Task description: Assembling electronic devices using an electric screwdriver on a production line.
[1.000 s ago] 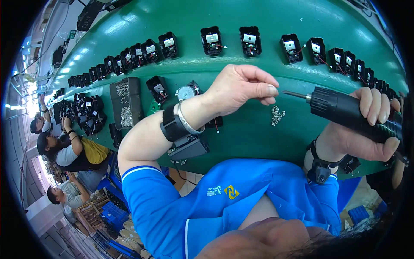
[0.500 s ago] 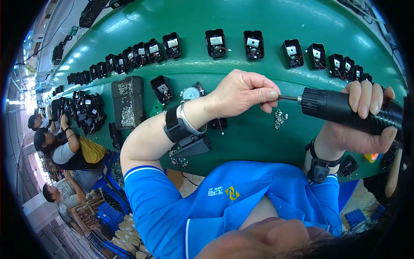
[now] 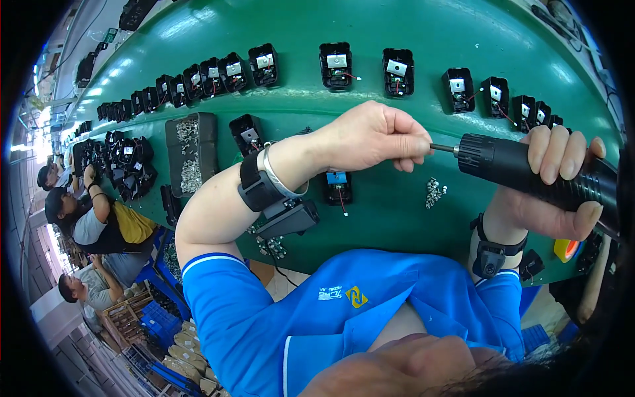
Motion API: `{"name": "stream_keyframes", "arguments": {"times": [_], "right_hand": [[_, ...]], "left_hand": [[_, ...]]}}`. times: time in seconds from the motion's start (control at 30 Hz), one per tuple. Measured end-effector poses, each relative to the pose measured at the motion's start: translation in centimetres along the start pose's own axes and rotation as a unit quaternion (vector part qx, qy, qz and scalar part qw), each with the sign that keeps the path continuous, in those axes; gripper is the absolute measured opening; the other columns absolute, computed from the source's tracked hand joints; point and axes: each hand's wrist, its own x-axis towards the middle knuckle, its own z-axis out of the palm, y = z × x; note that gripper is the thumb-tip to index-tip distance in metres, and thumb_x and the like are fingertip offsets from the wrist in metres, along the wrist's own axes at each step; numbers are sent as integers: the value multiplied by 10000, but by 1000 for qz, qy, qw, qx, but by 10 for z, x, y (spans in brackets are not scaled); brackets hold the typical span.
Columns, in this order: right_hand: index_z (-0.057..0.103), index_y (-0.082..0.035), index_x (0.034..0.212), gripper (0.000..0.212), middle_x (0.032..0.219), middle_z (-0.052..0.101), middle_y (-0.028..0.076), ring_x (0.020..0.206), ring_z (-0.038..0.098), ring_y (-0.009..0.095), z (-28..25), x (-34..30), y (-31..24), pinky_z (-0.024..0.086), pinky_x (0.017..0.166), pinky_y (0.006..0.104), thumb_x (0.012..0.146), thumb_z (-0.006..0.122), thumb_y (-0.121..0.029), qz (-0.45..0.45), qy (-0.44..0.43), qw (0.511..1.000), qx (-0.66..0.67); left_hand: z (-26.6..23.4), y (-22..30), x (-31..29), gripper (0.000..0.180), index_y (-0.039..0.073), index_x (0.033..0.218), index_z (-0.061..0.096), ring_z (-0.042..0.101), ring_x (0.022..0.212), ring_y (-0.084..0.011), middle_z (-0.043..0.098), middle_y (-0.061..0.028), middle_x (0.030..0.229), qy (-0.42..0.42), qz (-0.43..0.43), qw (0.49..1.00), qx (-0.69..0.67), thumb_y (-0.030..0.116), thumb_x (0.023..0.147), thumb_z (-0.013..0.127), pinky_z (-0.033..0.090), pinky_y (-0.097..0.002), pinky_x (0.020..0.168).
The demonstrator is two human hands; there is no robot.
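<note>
My right hand (image 3: 552, 178) is wrapped round a black electric screwdriver (image 3: 509, 162), held level above the table with its bit (image 3: 444, 148) toward the left. At the bit's tip my left hand (image 3: 387, 140) is closed in a pinch of thumb and fingers. Whatever lies between those fingertips is hidden. Just below the bit, a small heap of silvery screws (image 3: 434, 193) lies on the green table (image 3: 397, 225). Under my left wrist stands an open black housing (image 3: 338, 190) with a blue part and a thin wire. My left forearm partly covers another black housing (image 3: 247, 134).
A curved row of open black housings (image 3: 336, 66) lines the far side. At left are a dark tray (image 3: 192, 155) of screws and a pile of black housings (image 3: 126, 162). Co-workers (image 3: 99, 221) sit beyond. An orange-yellow tape roll (image 3: 566, 249) lies at right.
The view has shifted slightly. My left forearm has moved a little, uncovering more of the black housing below the wrist. Both hands keep their hold, with the bit still at the left fingertips.
</note>
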Motion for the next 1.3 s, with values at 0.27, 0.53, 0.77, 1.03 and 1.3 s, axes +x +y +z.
{"name": "stream_keyframes", "arguments": {"times": [0.27, 0.53, 0.77, 1.03, 1.3], "right_hand": [[352, -13, 1063, 543, 704, 428, 36, 536, 395, 102, -2, -1, 5, 323, 471, 239, 681, 495, -372, 21, 4, 1000, 3], [354, -25, 1078, 530, 708, 432, 37, 549, 397, 113, -6, -1, 14, 323, 481, 246, 691, 480, -364, 12, 3, 1000, -3], [376, -33, 1075, 495, 726, 452, 34, 581, 403, 123, -15, 10, 18, 311, 520, 258, 706, 465, -350, 13, -21, 1000, -8], [328, -66, 1047, 411, 693, 479, 58, 540, 441, 161, -22, 18, 81, 366, 502, 323, 737, 398, -326, -57, -15, 990, -125], [391, -87, 1012, 364, 692, 492, 46, 586, 435, 158, -28, 16, 112, 337, 564, 318, 723, 427, -305, -18, 21, 990, -135]], "left_hand": [[-5, -8, 0, 164, 7, 845, 550, 537, 616, -119, 550, -62, 700, -7, 121, 975, 186, 119, 733, 511, 424, -231, 578], [-8, -8, 6, 146, 21, 827, 554, 531, 630, -196, 526, -83, 699, 26, 189, 938, 291, 116, 743, 479, 417, -286, 583], [-32, 8, 0, 479, 48, 1024, 450, 476, 850, -237, 496, -104, 920, 144, 273, 796, 521, 188, 606, 639, 400, -306, 733], [-72, -18, 36, 690, 1, 1044, 369, 349, 1022, -243, 446, -96, 990, 227, 237, 654, 681, 251, 494, 702, 250, -361, 890], [-78, -27, 50, 583, 1, 947, 417, 406, 933, -253, 462, -108, 896, 220, 264, 676, 652, 229, 491, 701, 292, -357, 856]]}}
